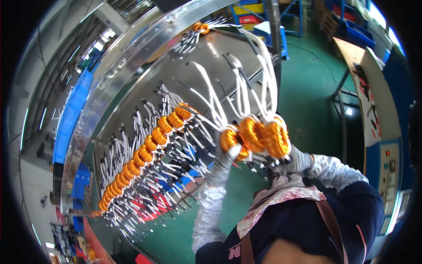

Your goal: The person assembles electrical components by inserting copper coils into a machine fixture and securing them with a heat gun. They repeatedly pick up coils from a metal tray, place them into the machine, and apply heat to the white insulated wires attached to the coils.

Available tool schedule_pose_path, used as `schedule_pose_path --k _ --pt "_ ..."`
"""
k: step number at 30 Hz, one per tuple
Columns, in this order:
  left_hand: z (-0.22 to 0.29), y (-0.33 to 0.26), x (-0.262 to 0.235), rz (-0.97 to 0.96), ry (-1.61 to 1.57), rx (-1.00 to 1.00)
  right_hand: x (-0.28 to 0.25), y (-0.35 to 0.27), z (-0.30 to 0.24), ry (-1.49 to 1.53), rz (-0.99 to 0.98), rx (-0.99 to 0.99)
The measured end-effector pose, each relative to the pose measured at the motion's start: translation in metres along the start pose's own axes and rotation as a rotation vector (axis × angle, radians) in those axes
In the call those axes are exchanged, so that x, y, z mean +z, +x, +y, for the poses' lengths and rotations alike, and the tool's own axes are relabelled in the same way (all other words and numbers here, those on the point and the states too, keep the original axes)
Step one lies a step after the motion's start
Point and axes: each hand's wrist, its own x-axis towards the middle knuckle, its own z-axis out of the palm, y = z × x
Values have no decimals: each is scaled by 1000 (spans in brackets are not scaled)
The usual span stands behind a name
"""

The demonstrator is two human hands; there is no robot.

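Note:
Three copper-wound toroidal coils hang close together in front of me, white-sleeved leads rising from their tops. My left hand [223,163], in a grey glove, is closed on the left coil [229,137], its thumb against the winding. Between the hands sits the middle coil [252,132]; what supports it is hidden. My right hand [299,161], also gloved, is closed beneath the right coil [277,138]; its fingertips are partly hidden. To the left, a long row of similar coils [145,154] lies side by side on a metal shelf [206,57], leads sticking out both ways.
Another coil [201,28] lies at the shelf's far end. A metal rail [112,72] and an upright post [275,39] frame the shelf. Blue bins [72,116] stand left. To the right are a workbench [369,97] and a control panel [389,169]. A cable crosses the green floor.

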Motion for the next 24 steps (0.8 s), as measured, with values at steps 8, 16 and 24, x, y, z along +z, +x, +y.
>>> schedule_pose_path --k 8,16,24 --pt "59 108 -93 399 142 53 -64 196 -25 656 -254 -15" --pt "93 173 -114 361 607 57 -149 300 102 525 -347 347" --pt "36 246 -176 390 1470 280 -172 322 0 -968 77 295"
